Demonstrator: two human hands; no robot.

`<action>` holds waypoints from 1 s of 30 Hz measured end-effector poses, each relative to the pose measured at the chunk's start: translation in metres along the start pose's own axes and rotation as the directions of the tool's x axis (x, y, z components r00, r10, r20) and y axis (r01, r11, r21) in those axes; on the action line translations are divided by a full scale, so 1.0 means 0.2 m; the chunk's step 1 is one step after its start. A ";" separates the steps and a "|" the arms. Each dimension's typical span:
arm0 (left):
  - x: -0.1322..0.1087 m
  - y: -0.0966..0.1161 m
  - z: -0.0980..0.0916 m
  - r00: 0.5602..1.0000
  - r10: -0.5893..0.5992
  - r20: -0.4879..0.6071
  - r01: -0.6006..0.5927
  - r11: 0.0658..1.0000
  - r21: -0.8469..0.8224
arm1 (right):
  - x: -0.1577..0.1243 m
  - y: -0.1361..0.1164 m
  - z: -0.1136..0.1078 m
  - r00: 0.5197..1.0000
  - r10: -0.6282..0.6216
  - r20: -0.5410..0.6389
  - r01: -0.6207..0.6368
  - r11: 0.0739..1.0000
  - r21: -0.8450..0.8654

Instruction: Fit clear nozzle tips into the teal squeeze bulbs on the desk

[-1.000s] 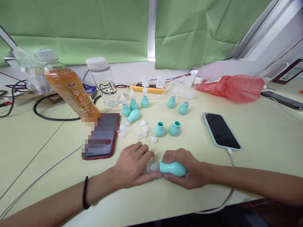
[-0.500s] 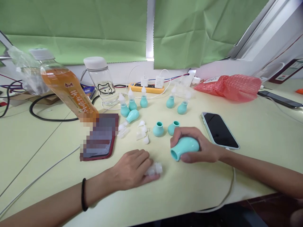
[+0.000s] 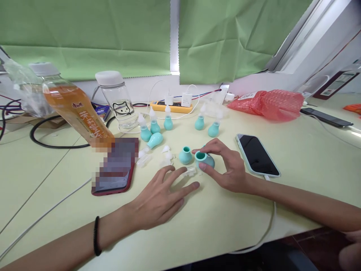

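My right hand (image 3: 229,167) grips a teal rubber bulb (image 3: 209,162) between thumb and fingers; it stands upright on the table, open mouth up. Behind it, another teal bulb is mostly hidden. Just left stands an open teal bulb (image 3: 185,156). My left hand (image 3: 158,197) is open, fingers spread low over the table. By its fingertips lies a clear plastic connector (image 3: 190,171). White nozzle tips (image 3: 166,149) and a clear tube piece (image 3: 144,160) lie beyond. One teal bulb with a clear piece attached (image 3: 155,140) lies on its side.
Several bulbs with nozzles (image 3: 168,122) stand farther back. A red-cased phone (image 3: 120,165), an orange drink bottle (image 3: 76,109) and a clear cup (image 3: 121,107) are at left. At right lie a charging phone (image 3: 258,154) and red bubble wrap (image 3: 270,105). A yellow power strip (image 3: 172,107) sits behind.
My right hand has moved left and away from me, turning the teal bulb from sideways to upright on the table. My left hand has let go of the clear connector and spread its fingers.
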State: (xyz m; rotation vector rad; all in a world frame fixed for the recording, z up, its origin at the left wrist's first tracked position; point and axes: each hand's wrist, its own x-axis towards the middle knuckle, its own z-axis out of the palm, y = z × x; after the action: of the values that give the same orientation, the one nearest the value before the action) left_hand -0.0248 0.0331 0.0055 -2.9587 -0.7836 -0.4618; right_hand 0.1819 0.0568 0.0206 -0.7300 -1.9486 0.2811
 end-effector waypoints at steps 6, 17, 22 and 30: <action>0.00 -0.02 0.01 0.991 -0.046 0.123 0.051 0.998 -0.037 | 0.07 0.13 -0.03 0.941 -0.028 -0.337 0.063 0.993 0.095; -0.02 -0.04 -0.01 0.941 -0.243 -0.234 0.266 0.962 0.068 | 0.06 0.38 -0.03 0.952 0.307 -0.010 -0.304 0.936 -0.179; 0.05 -0.22 -0.16 0.859 -0.426 -0.285 0.505 0.797 0.332 | 0.07 0.34 -0.04 0.978 0.188 -0.094 -0.202 0.964 -0.174; 0.13 -0.41 -0.15 0.822 -0.567 -0.051 0.516 0.704 0.489 | 0.09 0.26 -0.08 0.965 -0.056 -0.256 0.010 0.984 -0.176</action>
State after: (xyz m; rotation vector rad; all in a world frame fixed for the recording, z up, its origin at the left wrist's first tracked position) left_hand -0.0516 0.1140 0.0393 -2.2565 -1.5418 -0.0885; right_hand 0.2084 0.1073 0.0162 -0.8039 -1.7456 -0.0076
